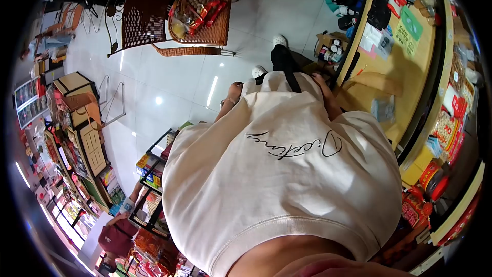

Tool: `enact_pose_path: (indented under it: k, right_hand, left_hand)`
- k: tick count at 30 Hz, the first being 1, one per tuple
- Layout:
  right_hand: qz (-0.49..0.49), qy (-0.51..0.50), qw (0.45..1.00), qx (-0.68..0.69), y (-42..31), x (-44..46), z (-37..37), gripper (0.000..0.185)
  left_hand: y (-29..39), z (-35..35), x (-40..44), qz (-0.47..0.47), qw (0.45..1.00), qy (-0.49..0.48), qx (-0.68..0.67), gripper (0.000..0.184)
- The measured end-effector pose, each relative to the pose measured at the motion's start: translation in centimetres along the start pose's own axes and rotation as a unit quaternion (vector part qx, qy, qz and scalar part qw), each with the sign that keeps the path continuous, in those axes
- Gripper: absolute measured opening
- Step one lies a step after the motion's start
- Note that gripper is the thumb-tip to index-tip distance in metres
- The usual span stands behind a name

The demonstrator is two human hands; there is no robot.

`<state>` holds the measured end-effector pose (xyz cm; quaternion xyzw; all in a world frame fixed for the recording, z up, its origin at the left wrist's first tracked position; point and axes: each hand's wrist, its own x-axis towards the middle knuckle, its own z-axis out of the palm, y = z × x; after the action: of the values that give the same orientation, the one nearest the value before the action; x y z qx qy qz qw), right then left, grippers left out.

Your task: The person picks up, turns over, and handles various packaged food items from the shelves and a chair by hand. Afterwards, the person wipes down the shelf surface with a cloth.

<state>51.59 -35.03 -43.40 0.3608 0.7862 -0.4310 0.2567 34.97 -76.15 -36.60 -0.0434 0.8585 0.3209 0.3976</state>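
Observation:
My own pale sweatshirt, with black script on it, fills the middle of the view. At its left side my left hand, with a band at the wrist, hangs near the hip. Its fingers look curled in, and whatever they hold, if anything, is hidden. Close to the hip on the other side is my right hand, near the edge of the yellow desk. Its fingers are too small and covered to make out. Beyond the hands show black trousers and white shoes.
A brown woven chair holds red-and-clear packages. Green paper and plastic bags lie on the desk, with a box of bottles beside it. Stocked shelves and a person in dark red are at lower left.

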Motion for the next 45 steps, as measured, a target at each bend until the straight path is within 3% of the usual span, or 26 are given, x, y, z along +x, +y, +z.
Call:
enact_pose_path:
  k: [11, 13, 20, 24, 28, 33, 39, 43, 45]
  right_hand:
    - [-0.117, -0.038, 0.987, -0.099, -7.2, 10.1, -2.8, 0.029]
    - [-0.104, -0.117, 0.984, -0.084, -10.7, 12.7, -4.1, 0.032]
    - [-0.069, -0.146, 0.984, -0.069, -24.6, 20.6, -7.2, 0.027]
    - [-0.099, -0.156, 0.975, -0.126, -30.3, 25.9, -7.5, 0.025]
    - [-0.124, -0.197, 0.948, -0.216, -35.7, 28.8, -7.5, 0.025]
    - [-0.131, -0.221, 0.933, -0.253, -39.0, 31.3, -4.5, 0.027]
    - [-0.152, -0.259, 0.891, -0.340, -44.6, 30.8, 0.6, 0.027]
    - [-0.163, -0.303, 0.881, -0.324, -49.2, 30.0, 5.6, 0.029]
    - [-0.178, -0.330, 0.865, -0.332, -52.1, 29.5, 8.6, 0.030]
  left_hand:
    - [1.3, -1.1, 1.6, -0.090, 0.993, 0.037, -0.060, 0.033]
    - [2.9, -1.9, 2.2, -0.117, 0.991, 0.043, -0.056, 0.031]
    - [9.5, -4.9, 6.8, -0.123, 0.980, 0.069, -0.140, 0.032]
    - [12.4, -5.7, 10.7, -0.065, 0.971, 0.110, -0.202, 0.029]
    - [13.8, -4.9, 12.4, -0.099, 0.940, 0.118, -0.303, 0.025]
    - [12.5, -3.5, 14.2, -0.147, 0.917, 0.136, -0.345, 0.022]
    - [7.9, -3.8, 18.7, -0.185, 0.845, 0.152, -0.478, 0.020]
    - [5.4, -8.1, 24.2, -0.159, 0.838, 0.189, -0.487, 0.026]
    - [5.6, -13.7, 25.3, -0.178, 0.846, 0.217, -0.454, 0.027]
